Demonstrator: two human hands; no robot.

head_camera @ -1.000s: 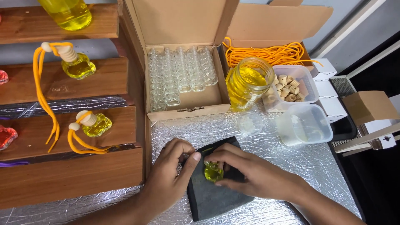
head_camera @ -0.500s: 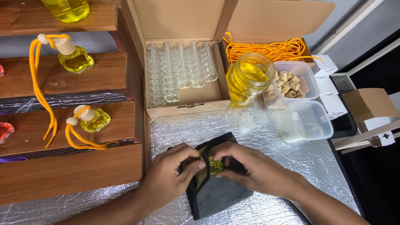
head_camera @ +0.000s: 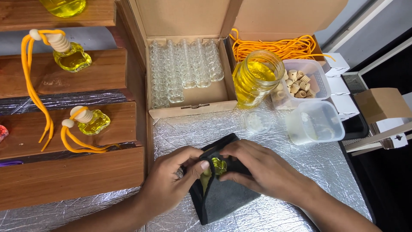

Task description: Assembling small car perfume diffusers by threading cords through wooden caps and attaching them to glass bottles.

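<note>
Nearest the camera, the left hand (head_camera: pixel 171 182) and right hand (head_camera: pixel 262 169) are meeting over a black cloth (head_camera: pixel 225 195) lying on the silver foil table (head_camera: pixel 309 159); the fingers of both are curling together, pinching the cloth's folds around a small yellow-filled bottle (head_camera: pixel 219 164) sitting between the thumbs; the left thumb is pressing just beside the bottle. Beyond them, a small clear lid (head_camera: pixel 258 121) and an empty plastic tub (head_camera: pixel 315 121) are resting on the foil; farther back a jar of yellow liquid (head_camera: pixel 256 77) is standing beside a cardboard box of empty glass bottles (head_camera: pixel 184 68); at left, corded bottles are lying on wooden steps (head_camera: pixel 73 172).
</note>
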